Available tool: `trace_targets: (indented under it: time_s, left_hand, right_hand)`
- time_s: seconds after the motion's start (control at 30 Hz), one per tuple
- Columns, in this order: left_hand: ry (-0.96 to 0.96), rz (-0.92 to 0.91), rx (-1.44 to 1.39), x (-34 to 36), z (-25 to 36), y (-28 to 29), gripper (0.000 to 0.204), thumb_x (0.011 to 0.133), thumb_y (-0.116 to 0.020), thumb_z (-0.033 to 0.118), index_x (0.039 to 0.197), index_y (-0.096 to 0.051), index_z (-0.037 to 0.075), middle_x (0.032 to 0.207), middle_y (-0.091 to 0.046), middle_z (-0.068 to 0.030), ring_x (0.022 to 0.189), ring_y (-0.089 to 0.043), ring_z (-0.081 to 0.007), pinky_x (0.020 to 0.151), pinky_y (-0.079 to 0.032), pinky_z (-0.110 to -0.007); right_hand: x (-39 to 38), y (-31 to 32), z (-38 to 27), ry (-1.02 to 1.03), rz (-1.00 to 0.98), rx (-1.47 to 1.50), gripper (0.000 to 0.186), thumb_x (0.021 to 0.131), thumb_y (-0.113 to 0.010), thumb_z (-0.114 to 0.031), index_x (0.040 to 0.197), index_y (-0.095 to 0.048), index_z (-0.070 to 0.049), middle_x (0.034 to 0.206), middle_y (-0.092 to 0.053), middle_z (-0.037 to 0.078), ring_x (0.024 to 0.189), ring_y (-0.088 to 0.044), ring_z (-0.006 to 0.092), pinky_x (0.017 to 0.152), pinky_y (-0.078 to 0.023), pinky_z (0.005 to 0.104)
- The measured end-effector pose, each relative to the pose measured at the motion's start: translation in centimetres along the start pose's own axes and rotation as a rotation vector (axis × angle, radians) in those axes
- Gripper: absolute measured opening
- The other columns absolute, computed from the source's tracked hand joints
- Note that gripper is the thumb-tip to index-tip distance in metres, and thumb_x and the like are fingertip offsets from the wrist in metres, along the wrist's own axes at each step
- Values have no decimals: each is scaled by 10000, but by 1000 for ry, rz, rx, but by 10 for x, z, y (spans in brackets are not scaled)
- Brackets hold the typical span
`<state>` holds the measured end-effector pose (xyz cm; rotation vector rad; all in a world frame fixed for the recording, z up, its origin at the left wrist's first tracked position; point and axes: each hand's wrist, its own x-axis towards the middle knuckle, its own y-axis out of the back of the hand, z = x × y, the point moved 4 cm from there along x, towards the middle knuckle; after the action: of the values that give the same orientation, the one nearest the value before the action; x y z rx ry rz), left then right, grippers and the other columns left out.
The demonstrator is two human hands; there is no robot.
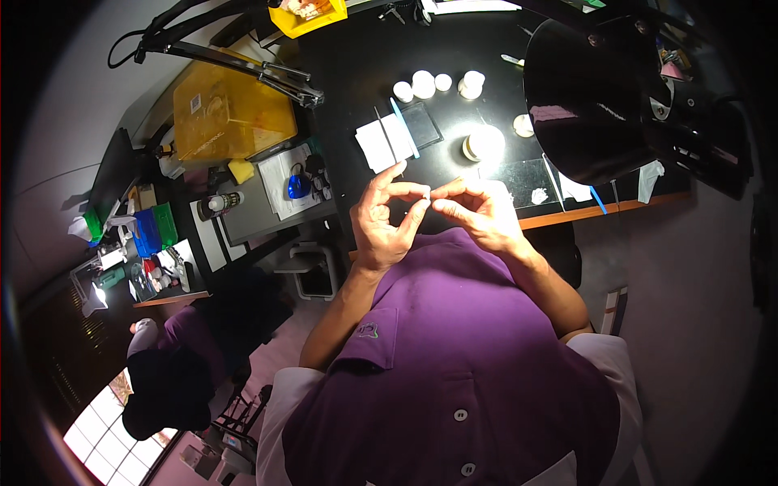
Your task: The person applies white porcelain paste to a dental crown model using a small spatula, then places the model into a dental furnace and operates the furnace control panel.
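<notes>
My left hand (pixel 379 220) and my right hand (pixel 480 212) meet at the fingertips by the near edge of the black worktable (pixel 348 73). Thumb and forefinger of each are pinched together around a tiny whitish piece (pixel 427 194), too small to name. The left hand's other fingers stay raised and apart. Beyond the hands, a round container with a white top (pixel 486 144) glows in the lamplight. A sheaf of white paper (pixel 384 144) lies to its left, with a thin dark tool across it and a light-blue strip (pixel 404 128) alongside.
A large black lamp shade (pixel 579 101) hangs over the table's right side. Several small white bottles (pixel 423 84) stand farther back. Crumpled white bits (pixel 539 197) lie right of my hands. At left are a yellow translucent box (pixel 235 113) and another person (pixel 170 385).
</notes>
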<state>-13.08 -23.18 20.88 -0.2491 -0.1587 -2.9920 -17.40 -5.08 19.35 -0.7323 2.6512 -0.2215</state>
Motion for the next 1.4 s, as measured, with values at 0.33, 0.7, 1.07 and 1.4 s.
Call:
trace_targets:
  time_s: [0.33,0.7,1.07,1.4]
  left_hand:
    - [-35,28,-32,1,9,1,545,900,-751,-114,1393,-522,-76,1056,-747,-156,962,-725,-173,932,-568,-305]
    - [-54,47,-85,3,16,4,460,897,-773,-82,1320,-595,-55,1045,-755,-155,982,-730,-183,957,-561,-328]
    - [-59,19,-74,5,18,6,465,891,-750,-131,1318,-585,-48,1044,-742,-146,1006,-718,-184,969,-552,-329]
    - [-89,4,-32,10,27,4,408,876,-775,-122,1251,-630,-54,1036,-748,-149,962,-733,-186,934,-570,-326]
  right_hand:
    - [0,-1,0,125,-12,227,384,971,-752,-19,1344,-664,-2,1173,-771,144,1071,-737,169,999,-593,326]
    - [-4,0,-8,76,-44,289,410,1010,-714,-59,1406,-619,-8,1206,-769,154,1045,-751,193,943,-587,314]
    - [-6,-1,-8,63,-14,362,363,1039,-670,-66,1393,-619,-8,1216,-754,218,1002,-764,250,838,-602,333]
    - [-6,-3,-6,70,-41,395,337,1064,-646,-99,1381,-613,9,1170,-774,158,980,-758,187,851,-585,308]
